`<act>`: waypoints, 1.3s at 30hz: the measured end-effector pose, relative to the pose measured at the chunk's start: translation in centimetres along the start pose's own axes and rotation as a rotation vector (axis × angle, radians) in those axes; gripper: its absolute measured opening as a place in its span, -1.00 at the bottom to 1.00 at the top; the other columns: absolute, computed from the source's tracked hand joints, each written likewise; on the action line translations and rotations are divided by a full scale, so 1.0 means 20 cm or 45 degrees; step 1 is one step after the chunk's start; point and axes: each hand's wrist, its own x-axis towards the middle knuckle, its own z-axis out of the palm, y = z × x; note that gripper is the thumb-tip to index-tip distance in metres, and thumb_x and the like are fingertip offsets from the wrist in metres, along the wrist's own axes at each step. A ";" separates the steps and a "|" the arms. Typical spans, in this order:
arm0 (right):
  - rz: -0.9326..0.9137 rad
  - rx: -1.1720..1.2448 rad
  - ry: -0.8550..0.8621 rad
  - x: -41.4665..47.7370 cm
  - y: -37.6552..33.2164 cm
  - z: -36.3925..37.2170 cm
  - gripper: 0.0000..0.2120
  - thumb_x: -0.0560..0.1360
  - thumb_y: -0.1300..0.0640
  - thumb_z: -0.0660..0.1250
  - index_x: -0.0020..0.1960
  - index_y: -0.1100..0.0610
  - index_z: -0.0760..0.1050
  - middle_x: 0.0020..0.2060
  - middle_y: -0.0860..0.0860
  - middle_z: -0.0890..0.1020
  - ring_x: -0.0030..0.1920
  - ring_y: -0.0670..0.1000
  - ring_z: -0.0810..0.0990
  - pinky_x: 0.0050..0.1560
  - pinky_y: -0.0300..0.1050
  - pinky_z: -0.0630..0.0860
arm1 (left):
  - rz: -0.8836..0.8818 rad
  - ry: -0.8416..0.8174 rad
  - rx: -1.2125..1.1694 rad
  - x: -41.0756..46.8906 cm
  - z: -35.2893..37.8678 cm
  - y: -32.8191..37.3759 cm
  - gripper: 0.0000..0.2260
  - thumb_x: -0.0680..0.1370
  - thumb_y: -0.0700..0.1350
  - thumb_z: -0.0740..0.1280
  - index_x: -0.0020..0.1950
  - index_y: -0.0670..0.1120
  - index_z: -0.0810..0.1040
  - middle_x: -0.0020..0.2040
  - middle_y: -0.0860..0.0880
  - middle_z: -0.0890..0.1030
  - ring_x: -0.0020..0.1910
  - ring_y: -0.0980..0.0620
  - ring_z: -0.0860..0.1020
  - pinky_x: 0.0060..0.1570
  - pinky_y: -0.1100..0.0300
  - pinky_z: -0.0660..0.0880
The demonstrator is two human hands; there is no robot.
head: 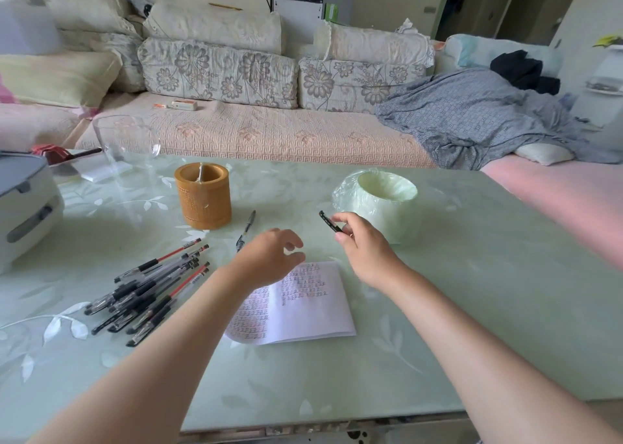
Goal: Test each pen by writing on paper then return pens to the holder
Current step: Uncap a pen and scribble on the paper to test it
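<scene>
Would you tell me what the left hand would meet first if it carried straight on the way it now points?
Probably the short black pen piece pinched in the right hand, ahead and right of the left hand; height is unclear, so it might pass beneath.

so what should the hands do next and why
Probably the left hand should pick up the lone pen beside it: the right hand pinches what looks like a cap, the left holds nothing, and the holder stands close behind.
</scene>
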 end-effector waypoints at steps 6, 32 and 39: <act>-0.043 0.154 0.328 0.15 -0.01 -0.17 -0.84 0.55 0.20 0.28 0.08 0.02 0.55 -0.24 -0.07 0.58 -0.14 0.08 0.61 0.02 0.05 0.54 | 0.066 -0.121 0.357 0.02 0.09 -0.06 -0.50 0.42 0.25 0.40 0.32 0.14 0.46 0.25 0.02 0.42 0.31 0.00 0.31 0.24 0.05 0.38; -0.004 -0.394 0.342 0.53 0.03 -0.27 -0.83 0.48 0.21 0.36 0.08 0.12 0.58 -0.03 0.05 0.58 -0.06 -0.03 0.52 0.13 -0.17 0.41 | 0.102 -0.113 0.284 0.03 0.08 -0.08 -0.46 0.45 0.23 0.39 0.38 0.11 0.40 0.28 0.02 0.42 0.31 0.00 0.30 0.27 0.06 0.33; -0.028 -0.162 0.030 0.33 -0.24 0.02 -0.91 0.51 0.14 0.33 -0.06 0.02 0.61 -0.28 -0.17 0.56 -0.22 -0.14 0.53 -0.18 -0.29 0.39 | 0.057 0.021 0.235 -0.06 -0.09 -0.14 -0.63 0.50 0.10 0.39 0.26 0.03 0.49 0.14 0.00 0.50 0.18 -0.02 0.43 0.17 0.04 0.45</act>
